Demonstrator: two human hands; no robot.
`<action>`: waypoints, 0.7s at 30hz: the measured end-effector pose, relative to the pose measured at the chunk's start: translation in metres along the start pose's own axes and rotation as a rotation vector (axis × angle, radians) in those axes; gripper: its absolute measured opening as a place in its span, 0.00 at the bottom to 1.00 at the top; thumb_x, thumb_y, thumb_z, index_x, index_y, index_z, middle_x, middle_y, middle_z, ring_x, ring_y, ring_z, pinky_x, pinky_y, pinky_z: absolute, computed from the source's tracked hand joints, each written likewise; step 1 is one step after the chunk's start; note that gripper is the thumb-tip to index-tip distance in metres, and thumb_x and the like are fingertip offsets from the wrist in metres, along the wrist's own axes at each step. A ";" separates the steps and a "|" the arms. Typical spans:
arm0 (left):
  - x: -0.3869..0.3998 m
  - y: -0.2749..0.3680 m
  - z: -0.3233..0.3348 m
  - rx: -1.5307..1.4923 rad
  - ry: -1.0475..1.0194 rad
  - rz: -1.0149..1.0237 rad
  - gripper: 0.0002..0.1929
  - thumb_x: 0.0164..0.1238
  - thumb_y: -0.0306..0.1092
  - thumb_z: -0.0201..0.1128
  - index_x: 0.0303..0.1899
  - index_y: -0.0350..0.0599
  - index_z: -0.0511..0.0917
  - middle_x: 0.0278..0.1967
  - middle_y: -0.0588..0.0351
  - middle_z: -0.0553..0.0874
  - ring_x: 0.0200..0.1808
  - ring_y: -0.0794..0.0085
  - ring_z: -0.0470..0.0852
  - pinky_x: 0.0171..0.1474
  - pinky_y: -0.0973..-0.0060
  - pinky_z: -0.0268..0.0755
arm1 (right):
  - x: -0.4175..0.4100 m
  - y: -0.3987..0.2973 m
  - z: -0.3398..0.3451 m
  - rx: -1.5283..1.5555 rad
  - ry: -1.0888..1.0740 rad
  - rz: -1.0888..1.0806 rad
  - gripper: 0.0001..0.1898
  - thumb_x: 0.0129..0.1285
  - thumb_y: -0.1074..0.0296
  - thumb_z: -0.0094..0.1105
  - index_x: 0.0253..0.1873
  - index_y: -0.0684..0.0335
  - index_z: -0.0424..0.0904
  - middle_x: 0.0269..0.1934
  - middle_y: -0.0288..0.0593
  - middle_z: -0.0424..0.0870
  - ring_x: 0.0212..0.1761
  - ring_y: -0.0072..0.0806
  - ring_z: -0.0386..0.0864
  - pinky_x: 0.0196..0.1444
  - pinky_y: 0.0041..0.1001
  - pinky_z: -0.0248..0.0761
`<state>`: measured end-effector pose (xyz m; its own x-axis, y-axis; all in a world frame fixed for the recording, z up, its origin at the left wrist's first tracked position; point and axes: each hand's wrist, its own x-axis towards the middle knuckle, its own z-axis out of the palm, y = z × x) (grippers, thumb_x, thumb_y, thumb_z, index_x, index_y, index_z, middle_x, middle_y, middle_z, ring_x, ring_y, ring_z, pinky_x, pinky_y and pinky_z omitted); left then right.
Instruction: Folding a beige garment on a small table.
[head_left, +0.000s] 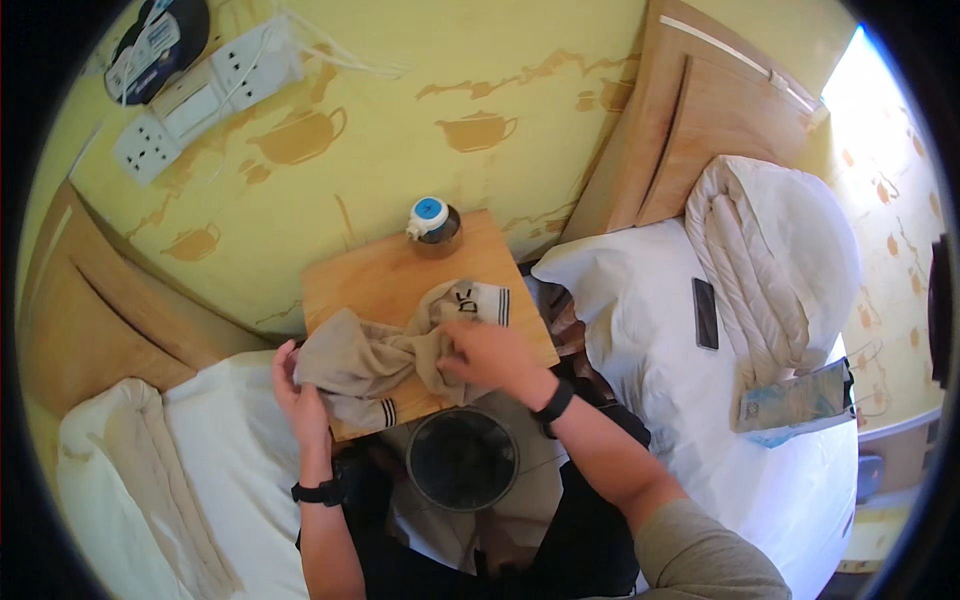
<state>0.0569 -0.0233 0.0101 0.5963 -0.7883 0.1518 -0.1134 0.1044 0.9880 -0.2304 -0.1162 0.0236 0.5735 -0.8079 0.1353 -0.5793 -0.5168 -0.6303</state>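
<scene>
A crumpled beige garment (375, 352) with black-striped white cuffs lies across a small wooden table (352, 277). Dark lettering marks part of its cloth. My left hand (304, 394) is at the garment's left end, thumb in front and fingers curled around the edge of the cloth. Over the right half of the garment is my right hand (491, 356), its fingertips at a fold. Whether those fingers pinch the cloth is hard to see. Both my wrists wear black bands.
A jar-like bottle (435, 229) with a blue and white lid stands at the table's back edge. Below the front edge is a round dark bin (463, 459). White-sheeted beds flank the table; a phone (705, 313) and a bag (796, 401) lie on the right bed (637, 315).
</scene>
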 end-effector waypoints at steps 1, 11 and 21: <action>0.003 -0.003 -0.005 0.021 0.015 0.070 0.24 0.70 0.16 0.48 0.65 0.38 0.77 0.63 0.54 0.82 0.68 0.64 0.78 0.74 0.68 0.66 | -0.003 0.009 0.013 -0.174 0.061 -0.092 0.15 0.65 0.59 0.71 0.50 0.60 0.82 0.37 0.46 0.88 0.41 0.48 0.89 0.41 0.45 0.81; -0.025 0.026 0.012 0.729 -0.585 0.289 0.19 0.59 0.22 0.62 0.53 0.46 0.85 0.52 0.49 0.87 0.61 0.48 0.82 0.67 0.57 0.72 | 0.029 0.034 -0.026 0.145 0.735 0.049 0.14 0.72 0.78 0.57 0.60 0.60 0.78 0.44 0.50 0.82 0.42 0.46 0.83 0.45 0.38 0.77; -0.014 -0.012 -0.001 0.032 -0.342 -0.145 0.17 0.72 0.26 0.61 0.60 0.44 0.82 0.58 0.49 0.88 0.63 0.55 0.84 0.68 0.57 0.74 | 0.024 -0.001 -0.003 0.434 0.200 0.043 0.21 0.72 0.75 0.63 0.68 0.60 0.76 0.43 0.43 0.79 0.43 0.30 0.77 0.48 0.29 0.74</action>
<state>0.0510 -0.0129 -0.0038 0.3086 -0.9511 -0.0125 -0.0752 -0.0375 0.9965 -0.2177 -0.1361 0.0296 0.4066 -0.8867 0.2200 -0.2804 -0.3503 -0.8937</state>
